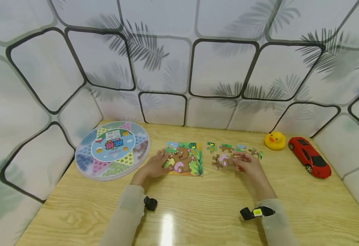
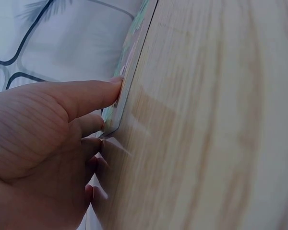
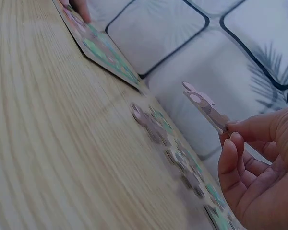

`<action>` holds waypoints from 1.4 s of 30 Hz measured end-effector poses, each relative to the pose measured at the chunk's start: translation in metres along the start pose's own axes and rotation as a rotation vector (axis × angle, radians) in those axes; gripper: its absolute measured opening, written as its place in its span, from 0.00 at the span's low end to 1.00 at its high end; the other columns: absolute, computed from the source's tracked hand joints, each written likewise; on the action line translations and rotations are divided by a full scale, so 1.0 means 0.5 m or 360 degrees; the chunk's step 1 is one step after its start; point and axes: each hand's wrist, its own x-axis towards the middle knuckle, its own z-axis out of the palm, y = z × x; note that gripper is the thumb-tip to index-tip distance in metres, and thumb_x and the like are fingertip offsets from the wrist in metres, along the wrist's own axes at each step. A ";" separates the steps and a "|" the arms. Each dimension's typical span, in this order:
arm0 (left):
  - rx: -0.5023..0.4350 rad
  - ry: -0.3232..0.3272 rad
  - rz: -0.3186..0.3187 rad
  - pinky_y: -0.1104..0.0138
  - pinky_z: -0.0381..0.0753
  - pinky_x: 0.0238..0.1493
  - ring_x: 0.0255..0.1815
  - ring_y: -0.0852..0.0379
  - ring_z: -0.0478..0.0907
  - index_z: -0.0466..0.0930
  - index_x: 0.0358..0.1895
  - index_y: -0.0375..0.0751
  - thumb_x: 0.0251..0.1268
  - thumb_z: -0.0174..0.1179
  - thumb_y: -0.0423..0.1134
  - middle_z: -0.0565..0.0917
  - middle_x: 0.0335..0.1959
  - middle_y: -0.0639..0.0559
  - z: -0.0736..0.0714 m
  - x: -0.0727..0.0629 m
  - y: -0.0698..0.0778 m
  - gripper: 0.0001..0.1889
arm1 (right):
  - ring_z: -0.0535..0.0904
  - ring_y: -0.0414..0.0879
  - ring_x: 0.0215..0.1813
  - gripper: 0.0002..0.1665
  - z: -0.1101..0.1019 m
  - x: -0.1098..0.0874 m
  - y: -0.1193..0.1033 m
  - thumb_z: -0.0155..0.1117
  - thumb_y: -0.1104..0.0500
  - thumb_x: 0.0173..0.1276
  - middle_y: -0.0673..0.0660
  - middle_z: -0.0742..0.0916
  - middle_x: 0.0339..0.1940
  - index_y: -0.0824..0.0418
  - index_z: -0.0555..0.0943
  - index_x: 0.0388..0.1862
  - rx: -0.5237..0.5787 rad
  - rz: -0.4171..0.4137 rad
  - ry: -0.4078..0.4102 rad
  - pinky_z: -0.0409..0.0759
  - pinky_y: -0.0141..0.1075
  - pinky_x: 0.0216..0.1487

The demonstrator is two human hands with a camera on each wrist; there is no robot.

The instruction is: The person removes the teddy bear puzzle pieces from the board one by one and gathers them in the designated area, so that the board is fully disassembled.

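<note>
Indoors, wooden table (image 1: 198,212), leaf-print wall (image 1: 167,51), left hand (image 1: 155,165) flat on puzzle board (image 1: 184,159), right hand (image 1: 247,164) pinching puzzle piece (image 3: 204,108)

At frame centre we see the puzzle board (image 1: 184,159), loose pieces (image 1: 233,152) to its right, the round game box (image 1: 112,149) to its left.

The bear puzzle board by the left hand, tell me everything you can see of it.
The bear puzzle board is a thin, flat, roughly square card with rounded corners, printed with a brown cartoon bear in pink shorts amid green leaves and a yellow border. It lies flat on the wooden table, left of the loose puzzle pieces. The left hand rests at its left edge, fingertips touching it; the left wrist view shows its slim edge against the fingers.
</note>
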 end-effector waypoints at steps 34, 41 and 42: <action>0.0022 -0.0008 0.0003 0.44 0.37 0.71 0.75 0.38 0.33 0.44 0.74 0.31 0.73 0.48 0.49 0.38 0.75 0.33 -0.003 0.003 -0.004 0.37 | 0.75 0.35 0.24 0.15 -0.231 -0.008 0.062 0.60 0.62 0.68 0.40 0.82 0.24 0.37 0.80 0.33 0.0046 0.0245 0.0313 0.78 0.28 0.27; 0.0016 -0.0020 -0.0004 0.44 0.36 0.71 0.75 0.38 0.32 0.45 0.74 0.31 0.73 0.47 0.48 0.38 0.75 0.34 -0.003 0.002 -0.004 0.36 | 0.75 0.35 0.24 0.15 -0.237 -0.006 0.065 0.61 0.60 0.67 0.39 0.81 0.23 0.36 0.79 0.31 -0.0056 0.0305 0.0351 0.78 0.27 0.27; 0.0013 -0.0019 -0.0004 0.44 0.36 0.71 0.75 0.38 0.32 0.46 0.74 0.31 0.73 0.47 0.48 0.38 0.75 0.34 -0.003 0.001 -0.003 0.36 | 0.75 0.35 0.25 0.14 -0.237 -0.006 0.067 0.61 0.60 0.67 0.40 0.80 0.22 0.36 0.78 0.31 -0.0073 0.0315 0.0355 0.77 0.27 0.26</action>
